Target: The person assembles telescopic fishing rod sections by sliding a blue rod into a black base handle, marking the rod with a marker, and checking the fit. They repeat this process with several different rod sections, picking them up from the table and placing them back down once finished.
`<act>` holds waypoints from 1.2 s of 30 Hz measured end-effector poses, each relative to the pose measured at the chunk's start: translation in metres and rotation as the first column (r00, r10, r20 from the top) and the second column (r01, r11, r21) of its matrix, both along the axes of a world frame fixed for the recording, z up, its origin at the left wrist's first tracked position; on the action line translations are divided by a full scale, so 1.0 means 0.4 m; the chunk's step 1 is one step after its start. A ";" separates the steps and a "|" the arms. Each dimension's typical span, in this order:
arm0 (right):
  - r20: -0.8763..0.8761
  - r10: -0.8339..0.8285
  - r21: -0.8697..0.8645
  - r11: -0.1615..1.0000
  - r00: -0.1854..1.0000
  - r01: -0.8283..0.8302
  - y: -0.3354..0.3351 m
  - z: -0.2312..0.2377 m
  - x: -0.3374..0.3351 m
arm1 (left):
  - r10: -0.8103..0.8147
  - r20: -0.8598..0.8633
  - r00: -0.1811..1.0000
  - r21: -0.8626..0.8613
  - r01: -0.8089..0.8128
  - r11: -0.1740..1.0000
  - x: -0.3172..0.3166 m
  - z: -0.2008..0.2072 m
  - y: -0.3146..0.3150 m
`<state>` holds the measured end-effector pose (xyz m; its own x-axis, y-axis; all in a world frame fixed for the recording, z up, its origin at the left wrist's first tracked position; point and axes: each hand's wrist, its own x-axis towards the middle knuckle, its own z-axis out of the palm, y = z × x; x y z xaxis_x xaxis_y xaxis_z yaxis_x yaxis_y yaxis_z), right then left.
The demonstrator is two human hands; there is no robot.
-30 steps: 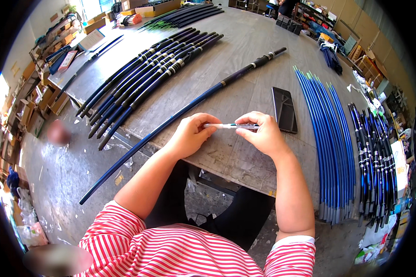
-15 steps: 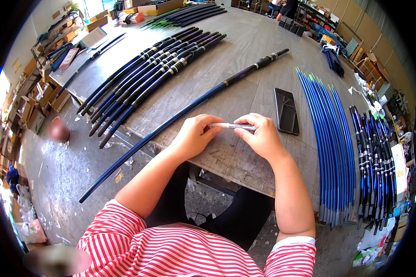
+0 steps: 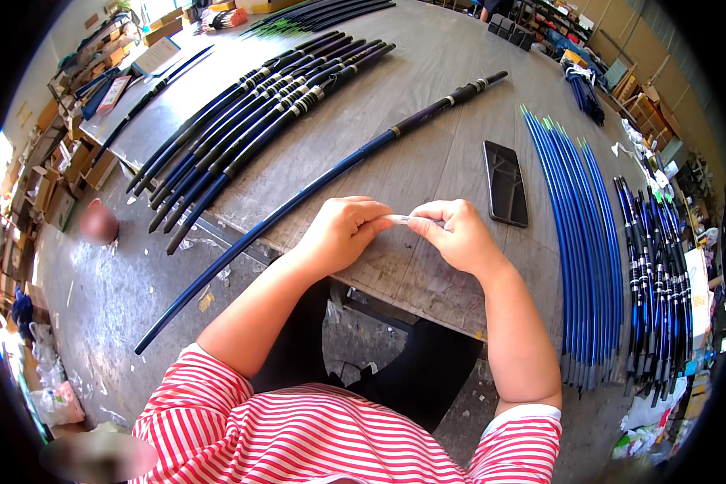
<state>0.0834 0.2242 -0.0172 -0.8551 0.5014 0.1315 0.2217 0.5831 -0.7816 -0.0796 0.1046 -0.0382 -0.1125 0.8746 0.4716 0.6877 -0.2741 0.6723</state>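
Above the near edge of the table, my left hand (image 3: 338, 234) and my right hand (image 3: 463, 239) meet almost fingertip to fingertip. Between them they pinch a slim pale pen (image 3: 401, 219); only a short stretch of it shows, and the fingers cover its ends. A long dark blue fishing rod (image 3: 331, 175) lies slantwise beyond and left of my left hand, its thin end jutting past the table edge. To the right of my right hand a black phone (image 3: 506, 184) lies flat.
Several dark rods (image 3: 258, 113) lie side by side at the left of the table (image 3: 427, 169). Thin blue rod sections (image 3: 582, 266) with green tips and a bundle of banded black rods (image 3: 657, 290) lie at the right. A reddish bucket (image 3: 99, 222) stands on the floor.
My hands have drawn closer together along the pen, so less of it shows. The view has shifted slightly; the rods and phone lie as before.
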 end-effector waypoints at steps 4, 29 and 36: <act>0.067 -0.014 -0.167 0.986 0.998 0.025 -0.001 0.003 0.000 | 0.000 -0.015 1.000 -0.017 0.000 1.000 0.000 -0.001 0.002; -0.431 -0.242 0.435 0.788 0.869 0.435 0.022 0.017 0.016 | 0.163 -0.039 0.986 -0.048 -0.164 0.985 0.029 -0.009 0.007; -0.723 0.381 0.223 0.918 0.577 -0.327 -0.324 0.404 0.120 | 0.090 0.017 0.996 -0.102 -0.087 0.991 0.060 0.006 0.021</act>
<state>0.1315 0.0945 0.1444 -0.5585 0.1489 0.8160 -0.6481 0.5357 -0.5413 -0.0556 0.1130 -0.0359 -0.2009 0.9036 0.3783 0.6911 -0.1429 0.7085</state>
